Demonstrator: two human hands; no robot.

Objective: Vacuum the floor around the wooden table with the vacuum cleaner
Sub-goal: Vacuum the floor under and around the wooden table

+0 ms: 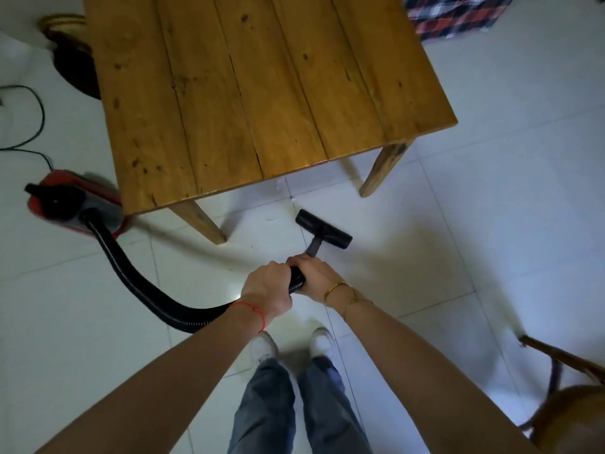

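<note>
A wooden plank table (248, 93) stands on the white tiled floor (458, 208). The red and grey vacuum cleaner body (73, 201) sits by the table's near left leg. Its black ribbed hose (137, 280) curves across the floor up to my hands. My left hand (266, 290) grips the hose end and my right hand (314, 273) grips the wand just ahead of it. The black floor nozzle (324, 229) rests on the tiles in front of the table's near edge, between its two near legs.
A black power cord (36, 126) loops on the floor at far left. A dark round object (77, 70) lies beyond the table's left side. Plaid cloth (458, 14) shows at top right. A wooden chair (569, 398) stands at bottom right. My feet (291, 345) are below the hands.
</note>
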